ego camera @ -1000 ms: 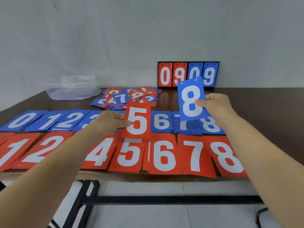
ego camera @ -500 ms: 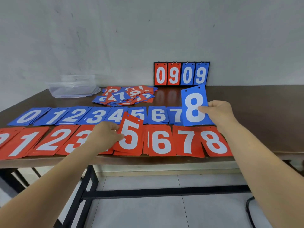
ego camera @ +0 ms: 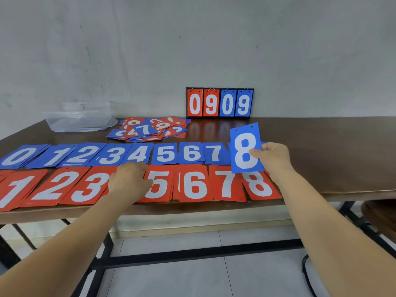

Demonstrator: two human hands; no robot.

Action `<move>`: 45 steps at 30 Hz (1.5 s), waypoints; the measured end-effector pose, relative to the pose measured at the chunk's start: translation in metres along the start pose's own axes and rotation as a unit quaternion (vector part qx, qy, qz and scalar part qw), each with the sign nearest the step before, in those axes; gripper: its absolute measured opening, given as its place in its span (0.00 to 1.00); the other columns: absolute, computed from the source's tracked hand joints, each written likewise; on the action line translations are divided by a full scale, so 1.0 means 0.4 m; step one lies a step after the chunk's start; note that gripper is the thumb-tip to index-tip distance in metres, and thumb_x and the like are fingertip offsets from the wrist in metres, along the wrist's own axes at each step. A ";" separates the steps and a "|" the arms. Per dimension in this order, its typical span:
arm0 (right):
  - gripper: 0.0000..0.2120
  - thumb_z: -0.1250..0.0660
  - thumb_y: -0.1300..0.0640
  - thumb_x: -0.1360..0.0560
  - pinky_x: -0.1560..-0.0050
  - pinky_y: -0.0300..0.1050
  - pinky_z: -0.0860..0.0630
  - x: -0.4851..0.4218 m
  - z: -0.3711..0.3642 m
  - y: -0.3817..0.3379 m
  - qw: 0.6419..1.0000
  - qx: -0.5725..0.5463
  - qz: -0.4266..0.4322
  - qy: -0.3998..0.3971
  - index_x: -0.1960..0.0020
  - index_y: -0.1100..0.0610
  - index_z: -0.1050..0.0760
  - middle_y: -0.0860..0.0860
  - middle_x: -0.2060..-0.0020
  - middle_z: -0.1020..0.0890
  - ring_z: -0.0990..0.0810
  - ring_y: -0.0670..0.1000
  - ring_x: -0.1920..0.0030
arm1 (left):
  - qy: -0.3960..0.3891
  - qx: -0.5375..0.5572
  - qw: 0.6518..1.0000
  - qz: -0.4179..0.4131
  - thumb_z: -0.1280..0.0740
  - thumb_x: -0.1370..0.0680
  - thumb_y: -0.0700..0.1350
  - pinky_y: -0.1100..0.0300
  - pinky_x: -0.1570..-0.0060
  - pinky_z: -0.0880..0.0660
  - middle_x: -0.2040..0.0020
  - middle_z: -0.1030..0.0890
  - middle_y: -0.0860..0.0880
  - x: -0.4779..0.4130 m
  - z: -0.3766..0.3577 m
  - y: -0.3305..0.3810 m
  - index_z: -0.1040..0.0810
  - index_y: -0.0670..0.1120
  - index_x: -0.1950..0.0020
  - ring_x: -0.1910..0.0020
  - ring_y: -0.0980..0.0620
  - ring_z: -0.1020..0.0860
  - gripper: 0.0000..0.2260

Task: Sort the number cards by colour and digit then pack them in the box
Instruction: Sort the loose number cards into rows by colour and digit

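My left hand (ego camera: 128,181) lies over the red 4 pile, and its thumb and curled fingers hold the left edge of the red 5 card (ego camera: 160,185). That card lies flat on the red 5 pile. My right hand (ego camera: 272,157) pinches a blue 8 card (ego camera: 244,146) by its right edge and holds it upright just above the right end of the blue row (ego camera: 165,153). The blue piles run 0 to 7 in view. The red row (ego camera: 195,185) runs along the table's front edge up to 8.
A loose heap of mixed cards (ego camera: 147,129) lies behind the rows. A clear plastic box (ego camera: 79,118) stands at the back left. A flip scoreboard (ego camera: 219,102) showing 0909 stands against the wall. Bare brown table (ego camera: 321,146) extends to the right.
My left hand has lowered the red 5 card from mid-air flat onto the red 5 pile. My right hand has brought the blue 8 card down and to the right, toward the row's end.
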State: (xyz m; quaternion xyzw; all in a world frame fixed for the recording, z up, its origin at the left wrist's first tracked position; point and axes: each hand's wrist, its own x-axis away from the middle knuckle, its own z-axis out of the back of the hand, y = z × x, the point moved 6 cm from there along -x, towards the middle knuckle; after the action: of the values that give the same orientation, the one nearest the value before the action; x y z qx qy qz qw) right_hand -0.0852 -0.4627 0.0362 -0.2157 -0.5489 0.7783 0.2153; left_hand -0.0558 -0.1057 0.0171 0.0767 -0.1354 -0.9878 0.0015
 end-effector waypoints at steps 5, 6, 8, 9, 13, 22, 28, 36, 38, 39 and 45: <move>0.09 0.27 0.58 0.28 0.49 0.57 0.19 -0.055 0.013 0.002 0.999 0.052 0.001 0.012 0.55 0.63 0.22 0.57 0.55 0.16 0.17 0.56 0.53 | 0.016 0.016 0.999 -0.033 0.31 0.24 0.54 0.49 0.39 0.26 0.38 0.23 0.49 -0.022 -0.001 0.061 0.27 0.52 0.31 0.38 0.48 0.26 0.22; 0.07 0.27 0.57 0.28 0.49 0.56 0.19 -0.072 0.017 0.003 0.998 0.064 0.001 0.014 0.58 0.60 0.22 0.56 0.55 0.16 0.17 0.55 0.53 | 0.019 0.015 0.999 -0.038 0.31 0.24 0.54 0.49 0.37 0.29 0.36 0.24 0.50 -0.027 -0.005 0.075 0.28 0.52 0.31 0.36 0.48 0.27 0.22; 0.07 0.27 0.58 0.28 0.51 0.52 0.20 -0.108 0.029 0.009 0.997 0.077 -0.003 0.019 0.61 0.56 0.25 0.55 0.55 0.17 0.18 0.54 0.54 | 0.027 0.018 0.998 -0.046 0.32 0.24 0.55 0.48 0.34 0.34 0.34 0.25 0.50 -0.037 -0.011 0.102 0.28 0.53 0.30 0.34 0.48 0.30 0.22; 0.08 0.28 0.58 0.28 0.53 0.50 0.21 -0.125 0.034 0.013 0.997 0.080 -0.009 0.023 0.62 0.56 0.26 0.55 0.55 0.17 0.19 0.54 0.54 | 0.032 0.023 0.998 -0.049 0.32 0.24 0.55 0.48 0.33 0.36 0.34 0.25 0.50 -0.042 -0.013 0.116 0.29 0.54 0.30 0.33 0.48 0.31 0.22; 0.07 0.27 0.57 0.28 0.60 0.45 0.27 -0.192 0.026 0.029 0.995 0.094 -0.039 0.022 0.58 0.58 0.25 0.55 0.55 0.19 0.21 0.54 0.56 | 0.031 0.038 0.997 -0.055 0.32 0.24 0.55 0.46 0.31 0.39 0.31 0.27 0.51 -0.068 -0.034 0.161 0.30 0.54 0.29 0.30 0.49 0.33 0.24; 0.19 0.29 0.60 0.28 0.73 0.42 0.39 -0.317 -0.095 0.085 0.979 0.200 -0.033 -0.028 0.69 0.56 0.38 0.50 0.73 0.33 0.34 0.50 0.72 | 0.034 0.028 0.998 -0.054 0.33 0.24 0.58 0.47 0.31 0.38 0.32 0.27 0.54 -0.160 -0.070 0.199 0.32 0.56 0.29 0.31 0.51 0.32 0.25; 0.14 0.27 0.48 0.30 0.73 0.41 0.40 -0.329 -0.101 0.099 0.926 0.377 0.007 -0.021 0.58 0.54 0.30 0.49 0.65 0.25 0.27 0.51 0.66 | 0.048 0.016 0.998 -0.049 0.32 0.25 0.58 0.49 0.32 0.38 0.31 0.28 0.53 -0.201 -0.075 0.194 0.31 0.56 0.29 0.31 0.50 0.32 0.25; 0.12 0.29 0.52 0.29 0.72 0.40 0.39 -0.335 -0.128 0.075 0.920 0.387 0.030 -0.042 0.62 0.53 0.31 0.49 0.69 0.27 0.31 0.50 0.70 | 0.043 0.014 0.998 -0.054 0.32 0.24 0.57 0.48 0.31 0.39 0.30 0.29 0.53 -0.246 -0.079 0.212 0.31 0.54 0.29 0.30 0.51 0.34 0.24; 0.16 0.30 0.55 0.28 0.72 0.39 0.39 -0.329 -0.157 0.054 0.931 0.357 0.048 -0.060 0.69 0.53 0.35 0.49 0.74 0.31 0.33 0.51 0.73 | 0.040 0.012 0.998 -0.057 0.32 0.24 0.57 0.48 0.31 0.39 0.30 0.29 0.53 -0.257 -0.078 0.210 0.31 0.54 0.30 0.30 0.51 0.34 0.24; 0.17 0.30 0.55 0.28 0.72 0.39 0.37 -0.322 -0.175 0.038 0.933 0.348 0.059 -0.073 0.70 0.54 0.34 0.50 0.74 0.29 0.32 0.51 0.73 | 0.038 0.012 0.997 -0.059 0.33 0.24 0.57 0.48 0.32 0.39 0.30 0.29 0.54 -0.262 -0.078 0.207 0.30 0.54 0.30 0.30 0.51 0.34 0.23; 0.11 0.28 0.55 0.28 0.64 0.44 0.27 -0.271 -0.303 -0.054 0.929 0.326 0.126 -0.122 0.54 0.63 0.19 0.58 0.55 0.16 0.23 0.52 0.65 | 0.037 -0.005 0.997 -0.062 0.34 0.23 0.57 0.47 0.31 0.41 0.29 0.29 0.53 -0.313 -0.060 0.152 0.31 0.55 0.29 0.29 0.50 0.35 0.23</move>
State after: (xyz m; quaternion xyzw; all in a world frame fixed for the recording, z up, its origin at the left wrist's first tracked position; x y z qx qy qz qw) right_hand 0.0744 -0.4257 0.0304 -0.1043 -0.2553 0.9554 0.1057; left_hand 0.0704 -0.1679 0.0295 0.1212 -0.1249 -0.9833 -0.0541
